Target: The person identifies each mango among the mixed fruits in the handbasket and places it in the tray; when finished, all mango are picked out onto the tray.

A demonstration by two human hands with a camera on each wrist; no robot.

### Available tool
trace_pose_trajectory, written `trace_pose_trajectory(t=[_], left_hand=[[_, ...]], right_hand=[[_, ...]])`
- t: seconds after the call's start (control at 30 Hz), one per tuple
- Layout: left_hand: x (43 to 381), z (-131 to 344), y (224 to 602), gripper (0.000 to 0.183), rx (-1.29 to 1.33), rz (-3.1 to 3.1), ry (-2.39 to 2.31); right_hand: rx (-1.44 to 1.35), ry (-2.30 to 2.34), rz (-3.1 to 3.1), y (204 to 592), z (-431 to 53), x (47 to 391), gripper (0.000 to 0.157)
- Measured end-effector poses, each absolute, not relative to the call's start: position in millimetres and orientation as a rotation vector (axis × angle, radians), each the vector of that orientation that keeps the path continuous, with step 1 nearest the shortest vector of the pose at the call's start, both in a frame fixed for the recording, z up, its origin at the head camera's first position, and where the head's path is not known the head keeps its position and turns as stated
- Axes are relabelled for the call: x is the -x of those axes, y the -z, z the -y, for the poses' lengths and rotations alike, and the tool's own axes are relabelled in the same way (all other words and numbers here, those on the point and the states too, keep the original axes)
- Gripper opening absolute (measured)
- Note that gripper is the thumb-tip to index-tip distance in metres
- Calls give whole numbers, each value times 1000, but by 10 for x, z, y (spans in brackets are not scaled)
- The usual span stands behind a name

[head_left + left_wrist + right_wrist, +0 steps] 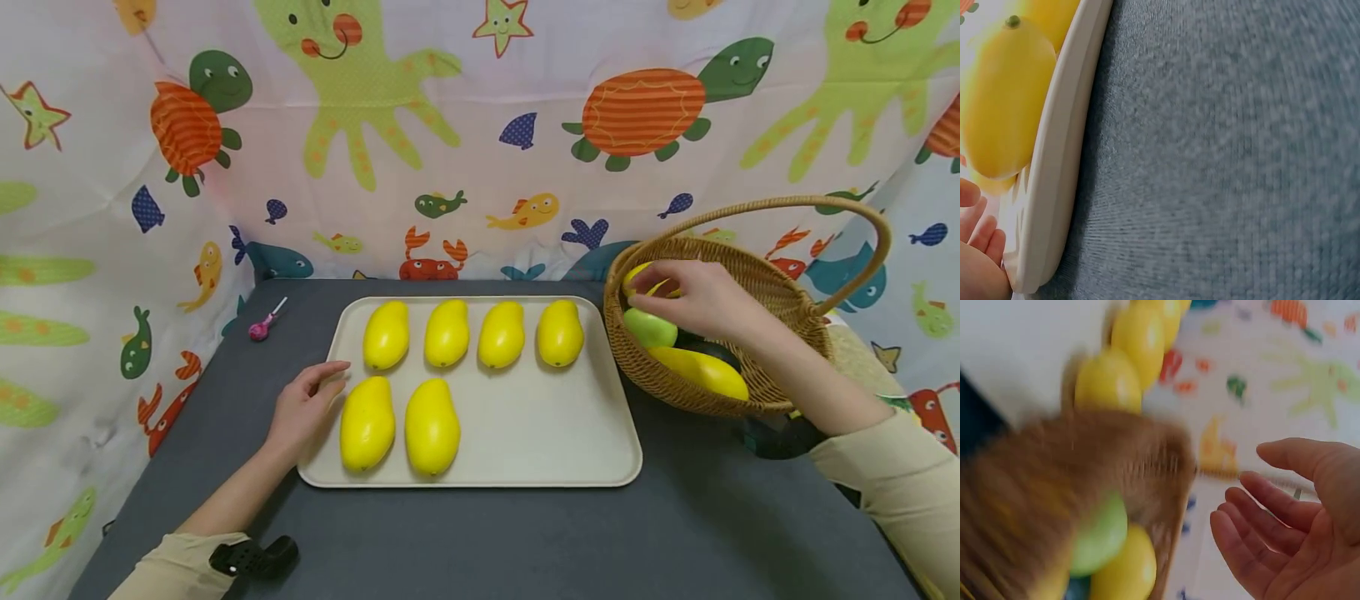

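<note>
A pale tray [540, 442] carries yellow mango-like fruits: several in a back row [446, 333] and two in front [432, 427]. My left hand [303, 408] rests at the tray's left rim, fingers relaxed, beside the nearest front fruit [367, 423]; the left wrist view crops most of it. Over the wicker basket [787, 292], my right hand [697, 296] has its fingers loosely bent and thumb apart, with nothing between them in the right wrist view. Below it in the basket lie a light green fruit [649, 328], a long yellow fruit [701, 372], a dark item [708, 348] and more yellow fruit [637, 275].
The basket's arched handle [810, 202] rises above the right forearm. A small pink lollipop-like item [259, 330] lies at the table's back left. Patterned cloth [465, 108] hangs behind and beside the dark table [480, 542].
</note>
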State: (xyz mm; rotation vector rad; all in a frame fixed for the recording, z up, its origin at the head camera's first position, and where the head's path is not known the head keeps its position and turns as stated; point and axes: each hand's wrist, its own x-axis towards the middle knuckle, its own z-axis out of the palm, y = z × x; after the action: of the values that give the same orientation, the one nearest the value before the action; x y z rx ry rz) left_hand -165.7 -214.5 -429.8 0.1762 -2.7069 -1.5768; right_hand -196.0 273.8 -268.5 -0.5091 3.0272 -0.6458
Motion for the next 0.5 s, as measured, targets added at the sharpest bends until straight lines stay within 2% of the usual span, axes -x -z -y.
trace_pose_trajectory(t=[0.27, 0.5], left_hand=[[1633, 2121, 4280, 37, -272, 2664, 1634], [1643, 2100, 4305, 37, -280, 2620, 1691]], right_hand=[[367, 417, -2981, 2739, -3079, 2555, 48], [394, 338, -2926, 2847, -3160, 2823, 59]])
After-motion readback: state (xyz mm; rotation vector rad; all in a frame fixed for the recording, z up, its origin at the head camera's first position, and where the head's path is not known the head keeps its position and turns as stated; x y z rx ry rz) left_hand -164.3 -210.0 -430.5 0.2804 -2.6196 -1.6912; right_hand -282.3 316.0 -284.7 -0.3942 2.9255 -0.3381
